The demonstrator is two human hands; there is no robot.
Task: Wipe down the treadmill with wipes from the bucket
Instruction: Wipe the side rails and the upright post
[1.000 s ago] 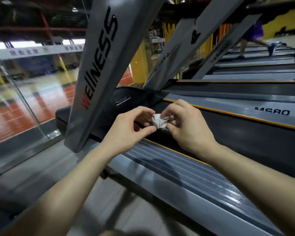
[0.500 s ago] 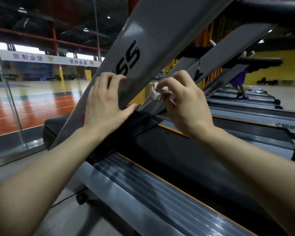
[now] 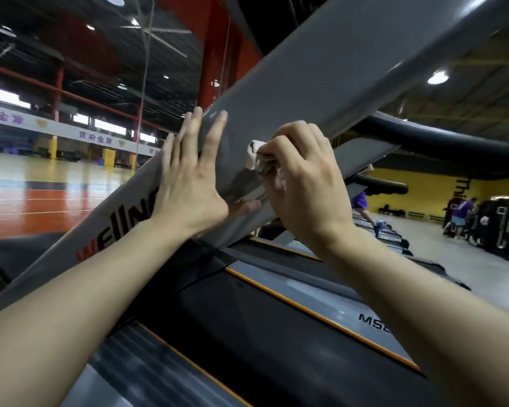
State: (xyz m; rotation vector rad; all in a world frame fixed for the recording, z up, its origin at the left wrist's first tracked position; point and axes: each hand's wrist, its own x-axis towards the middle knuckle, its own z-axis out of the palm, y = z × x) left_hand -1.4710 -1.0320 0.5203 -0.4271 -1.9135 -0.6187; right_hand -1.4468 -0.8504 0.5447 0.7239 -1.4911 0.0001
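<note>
– Both hands had gone up since a second earlier: from low over the deck, where they held the wipe between them, to the slanted grey upright (image 3: 321, 83) of the treadmill (image 3: 306, 292), in the middle of the frame.

– And in the head view, how did they lie?

– The left hand (image 3: 188, 183) was flat on the upright, fingers straight and spread, just above the red and black lettering. The right hand (image 3: 303, 183) was just beside it, toward the right, fingers curled round the crumpled white wipe (image 3: 254, 157) and pressing it on the same grey face.

– Did the hands touch?

– They were near, but apart as far as I could tell. Only the right one had the wipe.

– How much of the job was done?

– Not much, in my judgement. The wiping was on the middle of the upright. The long part above, toward the upper right, looked still to do. The black belt (image 3: 247, 333) in the lower middle and the ribbed side rail (image 3: 135, 356) at the lower left showed no sign either way.

– And the bucket?

– It was not in the frame.
</note>
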